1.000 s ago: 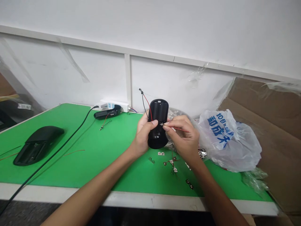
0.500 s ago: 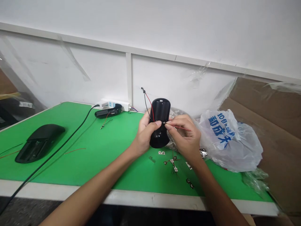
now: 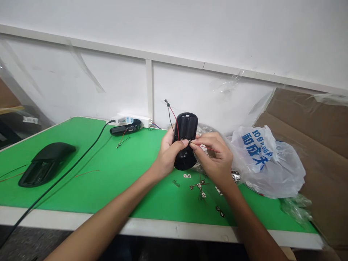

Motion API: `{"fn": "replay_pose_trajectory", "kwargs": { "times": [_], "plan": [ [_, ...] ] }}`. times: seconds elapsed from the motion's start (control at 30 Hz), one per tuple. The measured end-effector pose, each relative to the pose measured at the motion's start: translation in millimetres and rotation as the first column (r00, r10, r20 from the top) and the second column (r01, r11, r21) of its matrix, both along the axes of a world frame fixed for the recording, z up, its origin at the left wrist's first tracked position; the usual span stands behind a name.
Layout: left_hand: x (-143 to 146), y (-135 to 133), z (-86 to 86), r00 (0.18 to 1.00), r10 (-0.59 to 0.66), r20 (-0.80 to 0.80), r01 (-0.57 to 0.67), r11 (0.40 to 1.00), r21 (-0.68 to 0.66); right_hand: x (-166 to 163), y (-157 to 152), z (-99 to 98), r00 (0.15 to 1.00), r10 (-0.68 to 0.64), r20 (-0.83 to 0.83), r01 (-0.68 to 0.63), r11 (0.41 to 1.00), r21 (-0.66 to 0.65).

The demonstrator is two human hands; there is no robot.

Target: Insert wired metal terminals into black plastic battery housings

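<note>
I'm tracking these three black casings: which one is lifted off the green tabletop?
The upright casing gripped in the left hand; the far-left casing and the rear casing beside the power strip rest on the tabletop.

You're reaching both bare forearms up from the bottom edge, angling them inward; left forearm [image 3: 116,208] is slanting lower, right forearm [image 3: 248,217] is standing steeper. Your hands are meeting mid-view, roughly level. Left hand [image 3: 169,148] is gripping, thumb [image 3: 179,146] pointing right, most fingers hiding behind. Right hand [image 3: 214,154] is pinching with thumb and index finger, tips sitting just beside the left thumb, other fingers curling in.
</note>
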State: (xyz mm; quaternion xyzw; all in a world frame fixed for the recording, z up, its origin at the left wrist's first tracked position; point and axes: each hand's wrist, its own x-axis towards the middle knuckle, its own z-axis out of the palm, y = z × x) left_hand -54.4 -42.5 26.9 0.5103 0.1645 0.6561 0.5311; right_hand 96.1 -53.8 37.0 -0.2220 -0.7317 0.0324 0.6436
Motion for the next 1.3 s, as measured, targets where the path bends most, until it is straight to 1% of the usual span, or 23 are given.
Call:
{"fn": "replay_pose_trajectory", "kwargs": {
  "times": [0.2, 0.37, 0.57, 0.73, 1.0, 1.3],
  "plan": [
    [0.3, -0.9, 1.0, 1.0, -0.008, -0.006, 0.008, 1.0, -0.021, -1.1, -1.2, 0.3, 0.998, -0.062, 0.021, 0.06, 0.996, 0.072],
    [0.9, -2.4, 3.0, 1.0, -0.016, 0.009, 0.016, 1.0, -0.015, -1.8, -1.9, 0.1, 0.997, -0.067, 0.023, 0.065, 0.994, 0.091],
    [0.8, -2.0, 3.6, 1.0, -0.023, 0.01, 0.023, 1.0, -0.006, -1.5, -1.9, -0.1, 0.995, -0.094, 0.029, 0.092, 0.992, 0.083],
    [1.0, -1.3, 3.0, 1.0, -0.028, 0.015, 0.028, 1.0, -0.002, -1.2, -1.4, -0.2, 0.998, -0.065, 0.027, 0.063, 0.995, 0.075],
    [1.9, -1.8, 2.6, 1.0, -0.001, -0.021, 0.001, 1.0, 0.015, -0.6, -2.9, 1.4, 0.996, -0.077, 0.038, 0.076, 0.997, 0.031],
    [1.4, -4.0, 5.1, 0.999, 0.013, -0.053, -0.014, 1.0, -0.008, 2.0, -2.4, 3.8, 0.997, -0.057, 0.061, 0.055, 0.998, 0.035]
  ]
}}
